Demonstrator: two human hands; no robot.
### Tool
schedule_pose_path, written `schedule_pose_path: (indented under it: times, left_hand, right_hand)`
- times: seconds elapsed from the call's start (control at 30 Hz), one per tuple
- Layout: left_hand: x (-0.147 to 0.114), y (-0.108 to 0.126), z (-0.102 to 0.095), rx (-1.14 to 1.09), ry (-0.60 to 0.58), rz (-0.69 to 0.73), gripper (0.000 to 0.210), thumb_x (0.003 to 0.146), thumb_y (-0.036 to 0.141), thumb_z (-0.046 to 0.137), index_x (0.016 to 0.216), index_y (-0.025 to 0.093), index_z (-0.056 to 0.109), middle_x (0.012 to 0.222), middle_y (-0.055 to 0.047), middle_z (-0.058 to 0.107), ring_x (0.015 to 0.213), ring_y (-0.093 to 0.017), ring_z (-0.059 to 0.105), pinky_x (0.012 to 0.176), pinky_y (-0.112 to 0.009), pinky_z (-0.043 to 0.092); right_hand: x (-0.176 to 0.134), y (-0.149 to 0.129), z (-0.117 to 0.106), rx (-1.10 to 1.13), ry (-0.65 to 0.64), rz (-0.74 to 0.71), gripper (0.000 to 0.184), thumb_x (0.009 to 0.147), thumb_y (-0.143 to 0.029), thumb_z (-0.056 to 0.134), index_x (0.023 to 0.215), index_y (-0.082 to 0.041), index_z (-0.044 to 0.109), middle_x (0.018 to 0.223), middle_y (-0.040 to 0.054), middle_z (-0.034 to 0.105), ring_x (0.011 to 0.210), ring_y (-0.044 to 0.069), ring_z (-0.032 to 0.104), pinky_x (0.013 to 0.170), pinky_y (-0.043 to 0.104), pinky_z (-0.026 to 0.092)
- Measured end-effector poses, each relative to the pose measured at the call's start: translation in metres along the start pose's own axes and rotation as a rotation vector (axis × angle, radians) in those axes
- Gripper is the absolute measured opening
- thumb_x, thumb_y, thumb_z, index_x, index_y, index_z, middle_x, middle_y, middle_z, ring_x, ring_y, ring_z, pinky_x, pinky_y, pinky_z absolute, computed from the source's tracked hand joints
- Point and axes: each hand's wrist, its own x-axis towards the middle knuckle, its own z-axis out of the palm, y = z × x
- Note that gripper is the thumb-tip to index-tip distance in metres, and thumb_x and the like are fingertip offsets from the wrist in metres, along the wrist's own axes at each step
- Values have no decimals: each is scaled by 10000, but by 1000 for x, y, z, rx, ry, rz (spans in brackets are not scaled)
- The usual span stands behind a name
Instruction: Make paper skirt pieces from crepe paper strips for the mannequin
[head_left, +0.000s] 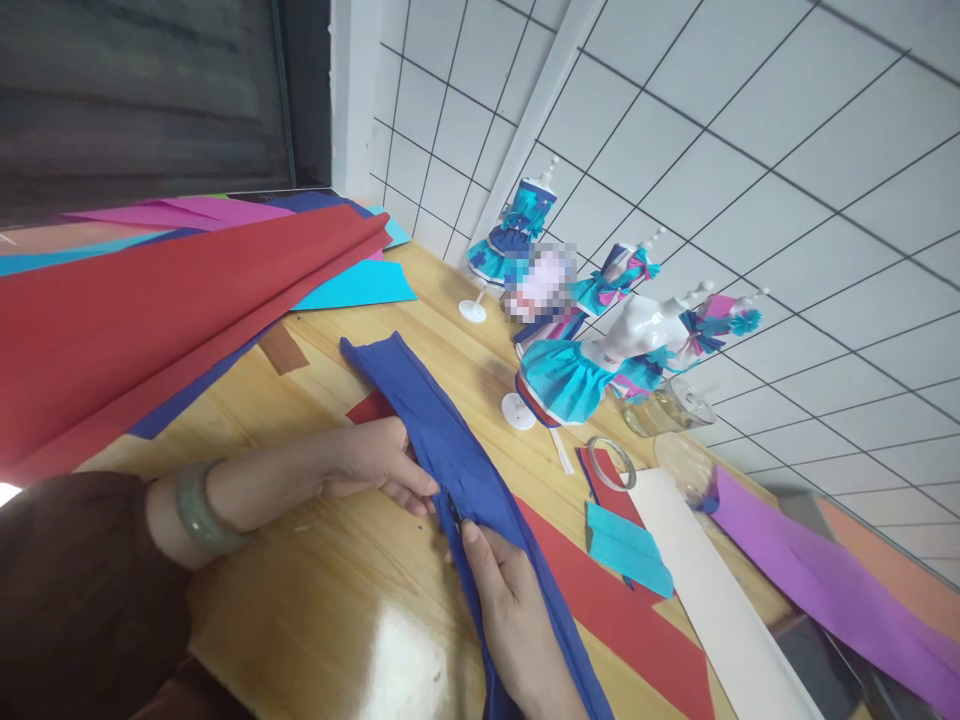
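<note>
A long strip of blue crepe paper (450,425) runs from the middle of the table towards me, creased and folded along its length. At its left edge my left hand (382,465) pinches the paper between thumb and fingers. My right hand (506,600) is closed on small dark scissors (454,508), whose narrow blades meet the paper just beside my left fingertips. Their handles are hidden inside my right hand. Beneath the blue strip lies a red paper strip (615,610).
Red sheets (150,310) and other coloured papers are piled at left. Small mannequins in paper dresses, one with a turquoise skirt (566,380), stand at the back. Right of me lie a turquoise piece (628,550), a tape roll (611,464), white paper (712,580) and purple paper (817,590).
</note>
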Motion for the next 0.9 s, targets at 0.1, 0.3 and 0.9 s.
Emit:
schedule_pose_path:
  times: [0.1, 0.3, 0.9]
  left_hand:
    - [0, 0, 0, 6, -6, 4, 298, 637, 224, 703, 917, 134, 655, 911, -70, 675, 821, -182, 623, 739, -313, 517]
    - [-1, 1, 1, 6, -7, -4, 311, 612, 238, 722, 903, 146, 662, 907, -59, 684, 823, -188, 631, 752, -324, 523]
    - [-1, 1, 2, 9, -3, -17, 297, 591, 239, 733, 861, 127, 678, 857, -76, 694, 717, -167, 638, 715, -308, 521]
  right_hand:
    - [1, -1, 1, -11, 7, -14, 446, 880, -519, 323, 680, -174, 523, 668, -9, 492, 665, 138, 441, 610, 226, 336]
    - [6, -1, 2, -6, 4, -62, 438, 884, -504, 322, 661, -176, 508, 676, -6, 511, 673, 142, 460, 618, 226, 346]
    - [7, 2, 3, 10, -21, -71, 416, 875, -505, 356, 648, -180, 481, 621, -29, 452, 598, 118, 403, 539, 216, 309]
